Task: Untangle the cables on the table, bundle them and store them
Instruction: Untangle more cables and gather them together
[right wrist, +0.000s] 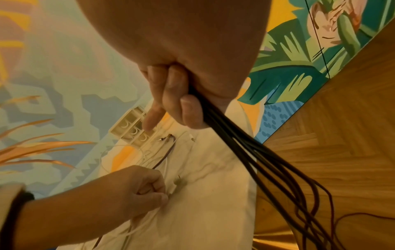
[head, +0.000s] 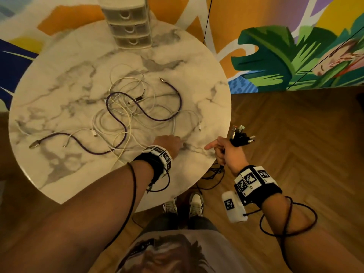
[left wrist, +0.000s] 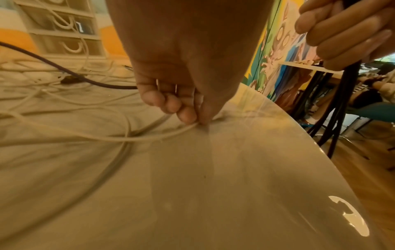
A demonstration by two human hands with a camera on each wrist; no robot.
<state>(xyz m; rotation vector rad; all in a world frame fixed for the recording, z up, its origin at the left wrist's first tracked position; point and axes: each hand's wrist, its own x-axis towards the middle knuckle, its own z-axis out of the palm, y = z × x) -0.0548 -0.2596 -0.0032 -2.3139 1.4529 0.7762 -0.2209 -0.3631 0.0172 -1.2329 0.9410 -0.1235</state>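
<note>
Several white cables [head: 122, 107] lie tangled with a purple braided cable [head: 116, 119] on the round marble table [head: 59, 79]. My left hand [head: 169, 143] is down on the table's near right part, with fingers and thumb pinching a white cable [left wrist: 162, 132] against the top; the same left hand [right wrist: 138, 191] shows in the right wrist view. My right hand [head: 224, 148] hovers just off the table's right edge and grips a bunch of black cables [right wrist: 241, 152], index finger pointing left. Their plugs [head: 241, 134] stick up above the fist and the strands hang to the floor.
A small beige drawer unit [head: 128, 26] with three drawers stands at the table's far edge. Wood floor [head: 295, 134] lies to the right, with a painted mural wall behind. My shoes [head: 183, 203] are below the table's near edge.
</note>
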